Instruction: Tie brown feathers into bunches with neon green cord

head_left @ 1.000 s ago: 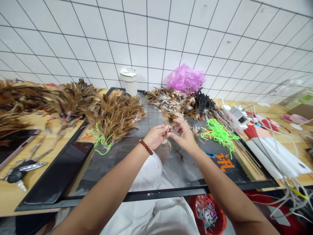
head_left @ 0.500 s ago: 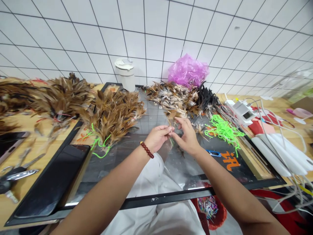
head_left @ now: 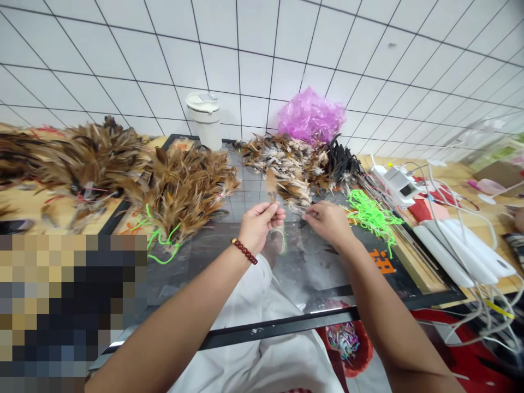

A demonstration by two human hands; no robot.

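Upright above the glass, a small brown feather [head_left: 271, 183] is pinched by its base in my left hand [head_left: 262, 221]. To the right, my right hand [head_left: 328, 220] is low over the glass tabletop [head_left: 241, 273], its thumb and fingertips together at small dark bits; what they grip, if anything, is too small to name. Beyond both hands lies a pile of white and brown feathers [head_left: 292, 164], with black feathers [head_left: 343, 161] at its right end. A larger heap of brown feathers [head_left: 184, 185] rests on the left, with bright green string [head_left: 164, 240] at its front.
A white lidded cup [head_left: 204, 121] and a pink plastic bag [head_left: 311, 115] stand by the tiled wall. Right of my right hand are green strings [head_left: 372, 215], a white adapter [head_left: 403, 185] and cables. Below the table edge sits a red basket [head_left: 362, 349]. Pixelation covers the lower left.
My hands have come apart. My right hand has moved right and down to the glass, while my left hand keeps the feather, which now shows upright. The view has shifted slightly.
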